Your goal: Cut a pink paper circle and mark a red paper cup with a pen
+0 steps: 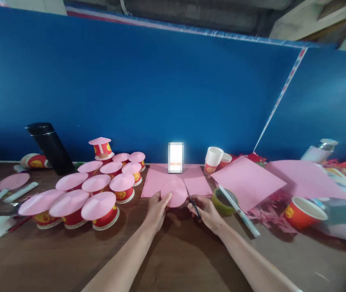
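My left hand (pixel 157 207) pinches the left edge of a round pink paper disc (pixel 175 193), held just above the brown table (pixel 173 259). My right hand (pixel 207 211) is closed on a pair of scissors (pixel 191 201), whose blades point up to the disc's right edge. Behind the disc lie flat pink paper sheets (pixel 161 180). To the left stand several upturned red paper cups topped with pink paper cones (pixel 100 207).
A black flask (pixel 51 148) leans at the back left. A tape roll (pixel 223 201) and a ruler (pixel 240 211) lie right of my right hand. An open red cup (pixel 304 211), stacked cups (pixel 213 159), large pink sheets (pixel 249 181) and paper scraps fill the right. A blue wall (pixel 148 93) stands behind.
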### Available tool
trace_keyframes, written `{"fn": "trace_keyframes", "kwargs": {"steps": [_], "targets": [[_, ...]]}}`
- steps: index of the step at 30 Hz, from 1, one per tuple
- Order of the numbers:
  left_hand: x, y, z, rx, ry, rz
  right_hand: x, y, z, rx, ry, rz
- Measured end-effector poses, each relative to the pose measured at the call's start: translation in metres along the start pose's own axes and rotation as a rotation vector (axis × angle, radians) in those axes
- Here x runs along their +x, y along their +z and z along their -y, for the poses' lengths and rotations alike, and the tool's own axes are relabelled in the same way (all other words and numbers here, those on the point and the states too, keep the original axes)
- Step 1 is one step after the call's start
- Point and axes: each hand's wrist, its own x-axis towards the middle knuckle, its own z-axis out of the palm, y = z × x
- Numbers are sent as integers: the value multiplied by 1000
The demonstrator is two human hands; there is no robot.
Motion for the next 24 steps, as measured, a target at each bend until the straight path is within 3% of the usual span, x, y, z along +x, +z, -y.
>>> {"fn": "trace_keyframes", "kwargs": {"steps": [24], "targets": [[1,-2,1,22,-4,-8,0,0,-1,14,-29,16]]}}
